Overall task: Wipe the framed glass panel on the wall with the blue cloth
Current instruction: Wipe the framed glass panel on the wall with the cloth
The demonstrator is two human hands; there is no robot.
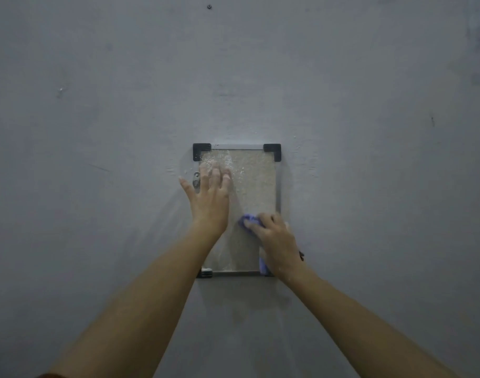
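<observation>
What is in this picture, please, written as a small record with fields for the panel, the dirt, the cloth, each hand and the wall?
panel: rectangular framed glass panel, upright on the wall, with black plastic corner brackets at its top corners
dirt: whitish smears on the upper left glass
cloth: crumpled blue cloth, against the lower right glass
left: left hand lies flat, fingers straight, over the panel's left edge
right: right hand grips the cloth
wall: plain grey wall

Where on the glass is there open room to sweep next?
Free: the upper right of the glass panel, between the left hand and the right rail, above the right hand gripping the blue cloth. Crowded: left edge, lower right.
</observation>
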